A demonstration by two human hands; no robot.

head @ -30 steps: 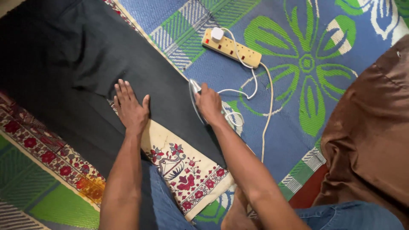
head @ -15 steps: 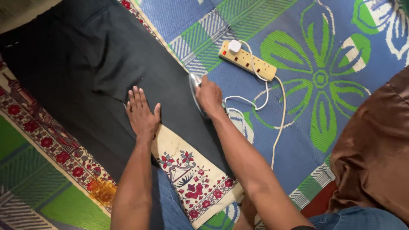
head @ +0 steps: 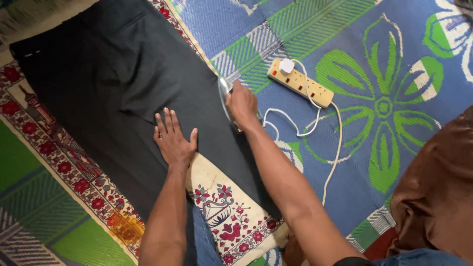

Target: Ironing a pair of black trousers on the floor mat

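A floor is seen from above, and it is covered by a big mat [head: 354,162] in blue, with green flowers and white lines on it. On top of the mat, a cream cloth [head: 224,216] with red flowers is spread out. A strip of the same red flower edge is seen along the left side. On the cloth, one pair of black trousers [head: 113,83] is laid flat. The two legs of the trousers are pointed toward the person.

One iron [head: 225,93] is set on the right leg of the trousers, near its edge. The iron is gripped by the right hand [head: 241,106], with the fingers curled tight round the handle. Only the shiny tip of the iron is shown; the rest is hidden by the hand.

The left hand [head: 173,140] is laid flat on the trousers, between the two legs, with the fingers spread out and nothing held.

One cream power strip [head: 301,83] is laid on the mat, just right of the iron. One white plug [head: 286,66] is pushed into it. One white cord [head: 290,128] is looped on the mat beside it. One brown cloth [head: 438,197] is bunched at the right edge. Blue jeans [head: 202,241] are worn by the person.
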